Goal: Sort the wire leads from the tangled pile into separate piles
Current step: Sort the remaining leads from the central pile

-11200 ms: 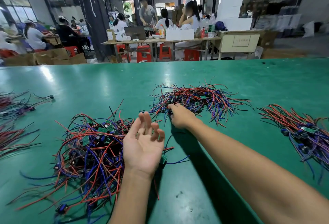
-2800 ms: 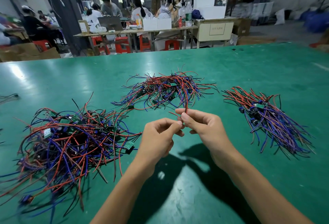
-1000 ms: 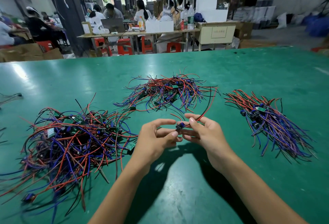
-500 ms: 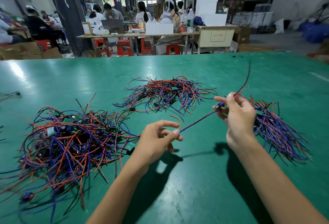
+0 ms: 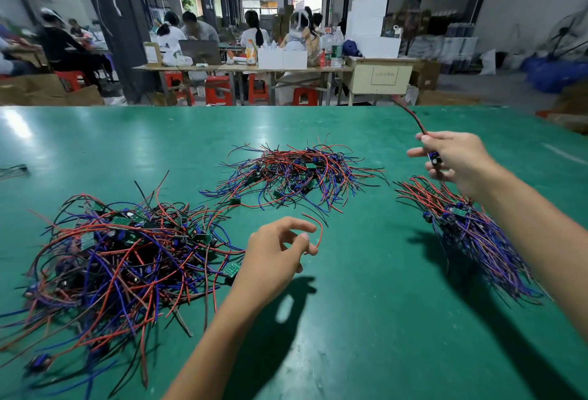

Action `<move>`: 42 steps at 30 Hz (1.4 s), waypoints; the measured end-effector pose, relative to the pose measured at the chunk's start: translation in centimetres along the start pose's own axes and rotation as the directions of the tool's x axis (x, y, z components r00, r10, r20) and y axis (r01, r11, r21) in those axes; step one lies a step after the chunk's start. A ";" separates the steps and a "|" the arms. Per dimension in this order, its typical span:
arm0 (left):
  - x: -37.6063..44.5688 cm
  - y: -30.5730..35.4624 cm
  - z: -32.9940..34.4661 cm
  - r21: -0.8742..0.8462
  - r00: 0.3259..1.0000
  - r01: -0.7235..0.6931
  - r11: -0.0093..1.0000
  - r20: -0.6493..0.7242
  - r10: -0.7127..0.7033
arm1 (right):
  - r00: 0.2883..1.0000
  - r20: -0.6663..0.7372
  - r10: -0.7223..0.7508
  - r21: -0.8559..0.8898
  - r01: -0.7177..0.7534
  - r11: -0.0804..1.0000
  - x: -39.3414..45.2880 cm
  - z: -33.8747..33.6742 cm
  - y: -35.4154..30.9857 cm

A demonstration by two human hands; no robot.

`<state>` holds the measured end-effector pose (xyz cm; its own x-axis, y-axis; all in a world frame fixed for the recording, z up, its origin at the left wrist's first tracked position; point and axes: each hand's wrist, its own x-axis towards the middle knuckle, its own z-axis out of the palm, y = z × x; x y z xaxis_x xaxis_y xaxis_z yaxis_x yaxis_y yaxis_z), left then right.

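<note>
A big tangled pile (image 5: 121,259) of red, blue and black wire leads with small green boards lies at the left of the green table (image 5: 366,320). A flatter pile (image 5: 296,173) sits in the middle, further back. A tidier bundle (image 5: 477,231) lies at the right. My right hand (image 5: 455,157) is raised over that bundle and grips one lead (image 5: 413,119), whose red and black wires stick up past my fingers. My left hand (image 5: 273,253) hovers beside the big pile, fingers loosely curled, holding nothing. A loose red wire (image 5: 318,231) curls just beyond its fingertips.
A few stray wires (image 5: 12,170) lie at the table's far left edge. Bare green surface lies between and in front of the piles. Beyond the table's far edge, people sit at work tables (image 5: 241,68) with red stools and boxes.
My right hand has carried the lead up and to the right, over the right bundle. The lead's tail has slipped out of my left hand, which now holds nothing.
</note>
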<state>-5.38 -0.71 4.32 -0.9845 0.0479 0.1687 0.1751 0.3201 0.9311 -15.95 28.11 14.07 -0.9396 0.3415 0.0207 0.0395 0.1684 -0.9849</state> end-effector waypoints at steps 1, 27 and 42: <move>0.0 0.0 0.0 0.001 1.000 0.001 1.000 -0.006 -0.001 | 0.991 0.102 0.083 0.156 -0.098 0.983 -0.2 0.2 0.1; 0.5 -3.0 -0.3 0.670 1.000 0.012 0.742 -0.028 0.010 | 0.931 0.055 -0.360 -0.993 0.090 0.081 3.1 2.4 8.8; 0.8 -4.0 2.1 0.715 0.982 -0.116 0.689 -0.021 0.187 | 0.949 0.206 -0.240 -0.688 0.315 0.654 -3.6 15.1 10.9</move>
<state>-6.91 0.03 0.11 -0.9340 0.0874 0.3465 0.2284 0.8918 0.3906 -17.29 14.75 0.66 -0.9710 0.0931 0.2203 -0.0359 0.8539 -0.5192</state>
